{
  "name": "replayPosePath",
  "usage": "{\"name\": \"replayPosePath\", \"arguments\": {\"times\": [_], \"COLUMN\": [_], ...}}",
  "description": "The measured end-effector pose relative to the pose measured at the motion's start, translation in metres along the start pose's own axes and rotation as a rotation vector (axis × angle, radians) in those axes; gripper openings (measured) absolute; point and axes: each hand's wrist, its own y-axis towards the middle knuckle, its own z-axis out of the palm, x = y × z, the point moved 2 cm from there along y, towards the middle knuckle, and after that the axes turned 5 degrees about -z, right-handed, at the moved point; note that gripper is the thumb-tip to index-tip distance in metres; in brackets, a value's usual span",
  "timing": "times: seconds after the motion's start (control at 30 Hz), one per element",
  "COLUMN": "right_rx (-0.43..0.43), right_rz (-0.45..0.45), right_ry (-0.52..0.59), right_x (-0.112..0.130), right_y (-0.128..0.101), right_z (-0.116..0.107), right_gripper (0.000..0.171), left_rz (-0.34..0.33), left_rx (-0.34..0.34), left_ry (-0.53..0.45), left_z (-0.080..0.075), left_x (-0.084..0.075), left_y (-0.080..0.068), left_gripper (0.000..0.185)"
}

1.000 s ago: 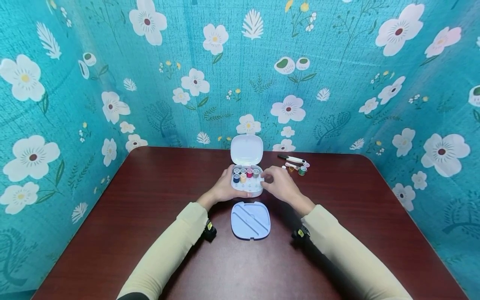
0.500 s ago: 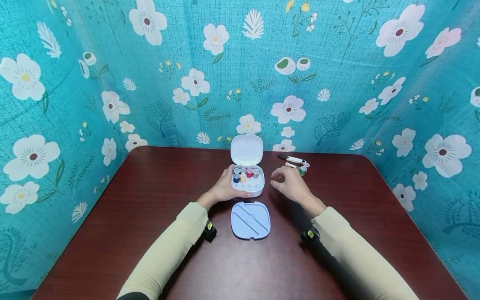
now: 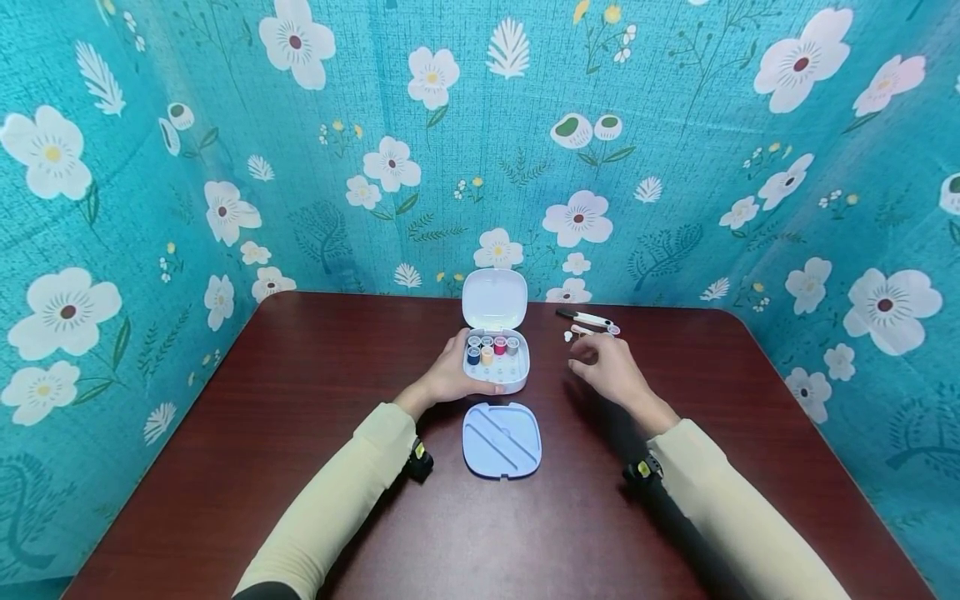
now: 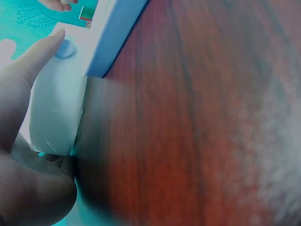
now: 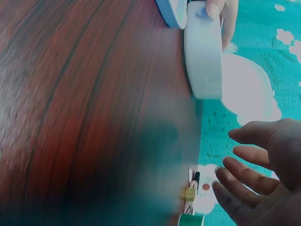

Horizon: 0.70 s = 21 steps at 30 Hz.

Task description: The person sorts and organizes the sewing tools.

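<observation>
- The left hand (image 3: 447,379) is holding the white box (image 3: 495,362) from its left side, with the thumb lying along the near edge.
- The box is sitting in the middle of the table (image 3: 300,433), with its lid (image 3: 493,298) standing up at the back.
- Little thread spools (image 3: 491,348) are sitting in rows inside the box.
- The right hand (image 3: 609,369) is reaching out to the right of the box, with fingers loosely spread and holding nothing.
- A green spool (image 5: 191,220) is lying just past the right fingertips (image 5: 221,187), on the side away from the box.
- In the head view the right hand is hiding that green spool.
- A tiny gold bit (image 5: 189,193) is lying right next to the green spool.
- A white pen-like tool (image 3: 583,317) is lying a bit farther back, with its long side pointing left to right.
- The right hand is much nearer to these small things than the left hand is.
- A flat blue tray (image 3: 501,439) is lying in front of the box, between the two sleeves.
</observation>
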Motion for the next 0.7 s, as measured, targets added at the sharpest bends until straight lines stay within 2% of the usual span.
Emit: {"name": "replayPosePath", "arguments": {"times": [0.53, 0.7], "right_rx": [-0.033, -0.073], "right_rz": [0.102, 0.141], "right_ry": [-0.028, -0.023], "right_x": [-0.040, -0.048], "right_y": [-0.013, -0.015], "right_z": [-0.015, -0.018], "right_gripper": [0.020, 0.020], "left_rz": [-0.019, -0.032], "left_rx": [0.009, 0.014], "left_ry": [0.010, 0.018], "left_z": [-0.001, 0.000], "left_x": [-0.003, -0.001], "left_y": [-0.002, -0.001], "left_gripper": [0.119, 0.119]}}
